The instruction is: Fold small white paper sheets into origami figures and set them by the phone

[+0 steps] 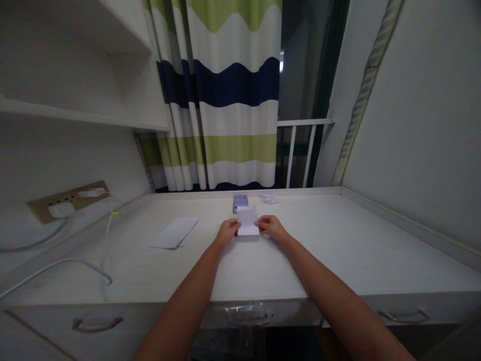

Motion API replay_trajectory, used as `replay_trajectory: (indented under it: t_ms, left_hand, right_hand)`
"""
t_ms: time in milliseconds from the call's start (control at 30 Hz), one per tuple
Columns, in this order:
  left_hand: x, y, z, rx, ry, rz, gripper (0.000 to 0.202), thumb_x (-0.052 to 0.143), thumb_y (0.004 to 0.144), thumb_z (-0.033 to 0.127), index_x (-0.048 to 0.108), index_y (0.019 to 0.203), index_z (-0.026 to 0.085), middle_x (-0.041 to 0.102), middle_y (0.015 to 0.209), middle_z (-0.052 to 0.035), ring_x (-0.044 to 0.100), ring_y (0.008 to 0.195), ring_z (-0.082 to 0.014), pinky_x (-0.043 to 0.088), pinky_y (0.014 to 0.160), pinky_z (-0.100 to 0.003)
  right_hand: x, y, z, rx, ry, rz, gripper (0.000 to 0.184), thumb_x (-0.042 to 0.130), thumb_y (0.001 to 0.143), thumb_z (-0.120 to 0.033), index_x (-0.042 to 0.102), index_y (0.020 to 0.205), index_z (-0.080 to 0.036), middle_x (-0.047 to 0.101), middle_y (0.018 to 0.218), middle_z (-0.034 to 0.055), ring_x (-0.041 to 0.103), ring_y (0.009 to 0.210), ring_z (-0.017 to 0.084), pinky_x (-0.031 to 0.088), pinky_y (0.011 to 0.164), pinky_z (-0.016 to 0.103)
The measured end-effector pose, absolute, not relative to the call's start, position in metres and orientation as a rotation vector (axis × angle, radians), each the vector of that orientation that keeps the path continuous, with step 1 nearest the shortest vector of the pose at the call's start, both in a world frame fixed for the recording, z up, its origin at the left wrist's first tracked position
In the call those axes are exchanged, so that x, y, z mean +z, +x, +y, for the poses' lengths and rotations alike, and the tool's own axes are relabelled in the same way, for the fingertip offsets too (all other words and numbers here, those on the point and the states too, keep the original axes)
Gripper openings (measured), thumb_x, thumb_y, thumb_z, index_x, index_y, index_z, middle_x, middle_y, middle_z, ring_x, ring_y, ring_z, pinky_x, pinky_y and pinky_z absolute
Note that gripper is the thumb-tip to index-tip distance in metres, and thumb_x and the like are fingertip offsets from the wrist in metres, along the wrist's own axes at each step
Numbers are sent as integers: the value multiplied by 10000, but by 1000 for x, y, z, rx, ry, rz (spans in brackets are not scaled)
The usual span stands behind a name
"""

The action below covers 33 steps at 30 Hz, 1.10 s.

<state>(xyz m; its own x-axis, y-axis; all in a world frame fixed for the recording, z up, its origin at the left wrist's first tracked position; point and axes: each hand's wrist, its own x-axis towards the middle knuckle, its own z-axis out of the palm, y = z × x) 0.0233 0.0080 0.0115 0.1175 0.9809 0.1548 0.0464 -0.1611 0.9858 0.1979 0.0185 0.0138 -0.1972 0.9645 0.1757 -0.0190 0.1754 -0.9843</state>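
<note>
A small white sheet of paper (247,221) is held up over the middle of the desk, between my two hands. My left hand (227,231) pinches its left edge, where a bit of red shows by the fingertips. On the opposite edge, my right hand (272,226) grips the paper between thumb and fingers. Just behind the paper lies a phone (240,201) with its screen lit, its lower part partly covered. Left of my hands, a few white paper sheets (175,232) rest in a loose stack on the desk.
A crumpled whitish bit (268,199) lies near the back edge of the white desk (338,250). White cables (75,260) run over the left side below a socket panel (69,201). A shelf (82,120) overhangs the left; a striped curtain (236,120) hangs behind.
</note>
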Motion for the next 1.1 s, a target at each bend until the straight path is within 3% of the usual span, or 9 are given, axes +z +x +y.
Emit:
replay_trajectory:
  t_ms: [1100]
  left_hand:
    - [9,23,6,1100,1639,1042,232,566,578,321,453,480,144,402,426,50,374,421,-68,268,437,-201]
  right_hand:
    - [19,199,18,1103,-952,-1358,284,704,465,-375,572,561,-143,567,528,-1,517,502,112,437,539,258]
